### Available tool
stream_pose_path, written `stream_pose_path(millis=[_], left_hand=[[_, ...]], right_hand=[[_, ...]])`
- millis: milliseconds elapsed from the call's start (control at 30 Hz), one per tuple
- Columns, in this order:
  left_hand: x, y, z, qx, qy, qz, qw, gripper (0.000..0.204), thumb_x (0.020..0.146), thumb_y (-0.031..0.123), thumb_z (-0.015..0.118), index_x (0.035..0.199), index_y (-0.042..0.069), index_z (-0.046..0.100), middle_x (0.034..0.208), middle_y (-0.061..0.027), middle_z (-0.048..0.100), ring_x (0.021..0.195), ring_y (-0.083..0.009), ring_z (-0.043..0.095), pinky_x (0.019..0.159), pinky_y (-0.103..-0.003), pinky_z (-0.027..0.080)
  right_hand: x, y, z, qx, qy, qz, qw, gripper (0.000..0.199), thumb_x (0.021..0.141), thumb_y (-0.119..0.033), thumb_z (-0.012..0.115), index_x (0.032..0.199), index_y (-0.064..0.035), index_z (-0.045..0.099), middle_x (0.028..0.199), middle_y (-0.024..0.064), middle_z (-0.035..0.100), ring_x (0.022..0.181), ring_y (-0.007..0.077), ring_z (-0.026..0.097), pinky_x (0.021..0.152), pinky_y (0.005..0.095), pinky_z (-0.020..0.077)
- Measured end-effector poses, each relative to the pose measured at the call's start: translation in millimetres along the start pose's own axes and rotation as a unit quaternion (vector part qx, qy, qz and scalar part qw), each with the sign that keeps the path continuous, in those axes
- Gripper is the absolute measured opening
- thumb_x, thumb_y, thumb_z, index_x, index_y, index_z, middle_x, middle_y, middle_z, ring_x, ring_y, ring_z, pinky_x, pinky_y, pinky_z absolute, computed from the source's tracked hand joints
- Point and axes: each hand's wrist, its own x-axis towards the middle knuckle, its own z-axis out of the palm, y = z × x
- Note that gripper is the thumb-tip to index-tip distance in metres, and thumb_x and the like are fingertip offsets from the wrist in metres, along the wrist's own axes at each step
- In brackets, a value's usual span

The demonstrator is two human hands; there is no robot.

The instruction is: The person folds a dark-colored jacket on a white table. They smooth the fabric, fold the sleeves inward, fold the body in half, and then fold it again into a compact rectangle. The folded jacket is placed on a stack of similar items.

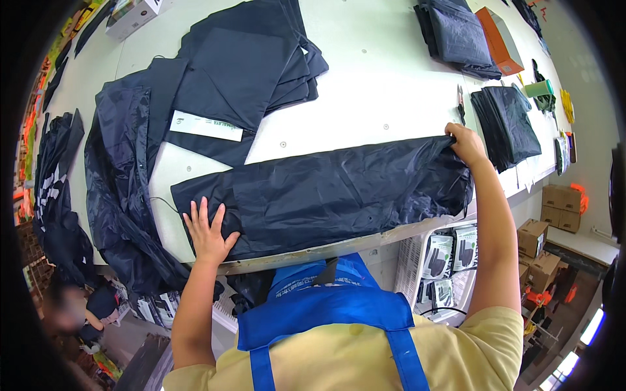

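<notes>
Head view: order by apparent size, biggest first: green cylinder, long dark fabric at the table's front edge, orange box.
1. Long dark fabric
2. Orange box
3. Green cylinder

Apparent size only; the fabric is nearer the camera.

Head-worn fisheye view, near and downward over the table (365, 85).

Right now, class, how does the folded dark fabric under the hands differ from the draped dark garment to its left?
The folded dark fabric lies sideways along the table's near edge; the draped dark garment runs front to back and hangs over that edge. The left hand rests on the folded dark fabric and the right hand grips its right end; neither touches the draped dark garment. Both are dark, wrinkled and slightly shiny.
</notes>
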Motion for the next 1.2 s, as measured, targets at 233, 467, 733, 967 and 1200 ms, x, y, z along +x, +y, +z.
stream_pose_path(millis=[233, 467, 733, 967, 1200], left_hand=[[11.0, 8.4, 2.6, 0.013, -0.008, 0.009, 1.0, 0.081, 0.07, 0.039, 0.074, 0.139, 0.023, 0.034, 0.15, -0.0187, 0.022, 0.138, -0.0458, 0.018, 0.109, -0.064, 0.013], [8.0, 9.3, 5.8, 0.015, 0.004, 0.003, 1.0, 0.081, 0.07, 0.04, 0.074, 0.139, 0.023, 0.035, 0.15, -0.0179, 0.022, 0.138, -0.0454, 0.018, 0.109, -0.064, 0.013], [6.4, 7.4, 5.2, -0.01, -0.002, 0.004, 1.0, 0.087, 0.065, 0.036, 0.079, 0.14, 0.025, 0.036, 0.151, -0.0168, 0.021, 0.138, -0.0443, 0.017, 0.108, -0.064, 0.012], [7.5, -5.9, -3.8, -0.078, 0.022, 0.046, 0.996, 0.057, 0.086, 0.049, 0.057, 0.137, 0.026, 0.043, 0.148, -0.0137, 0.028, 0.137, -0.042, 0.022, 0.108, -0.064, 0.012], [-24.3, -28.2, 1.2, -0.233, 0.105, -0.382, 0.888, 0.068, 0.084, 0.016, 0.065, 0.139, -0.002, 0.03, 0.13, -0.0277, 0.04, 0.123, -0.0393, 0.039, 0.103, -0.043, 0.034]], right_hand=[[-1.9, 32.0, 20.0, -0.125, 0.04, 0.035, 0.991, 0.036, 0.071, -0.003, 0.061, 0.103, -0.0188, 0.059, 0.098, 0.0035, 0.064, 0.101, 0.0287, 0.058, 0.086, 0.0423, 0.0441], [-60.5, -66.5, 26.1, 0.205, 0.198, 0.073, 0.956, 0.029, 0.082, -0.012, 0.061, 0.107, 0.0003, 0.053, 0.098, 0.0165, 0.054, 0.093, 0.0338, 0.053, 0.087, 0.0387, 0.0431], [-98.4, -114.8, 74.6, 0.111, 0.213, 0.117, 0.964, 0.035, 0.081, -0.012, 0.063, 0.113, -0.0046, 0.053, 0.117, 0.0168, 0.053, 0.109, 0.0358, 0.05, 0.092, 0.0449, 0.0381], [-95.4, -296.3, 123.5, 0.028, 0.044, -0.068, 0.996, 0.067, 0.083, -0.047, 0.061, 0.142, -0.0249, 0.039, 0.154, 0.0145, 0.02, 0.14, 0.0453, 0.011, 0.106, 0.0684, 0.0054], [-92.8, -323.3, 110.6, 0.198, 0.1, -0.047, 0.974, 0.069, 0.09, -0.039, 0.053, 0.145, -0.0052, 0.028, 0.153, 0.021, 0.018, 0.142, 0.0423, 0.01, 0.113, 0.0546, 0.0074]])
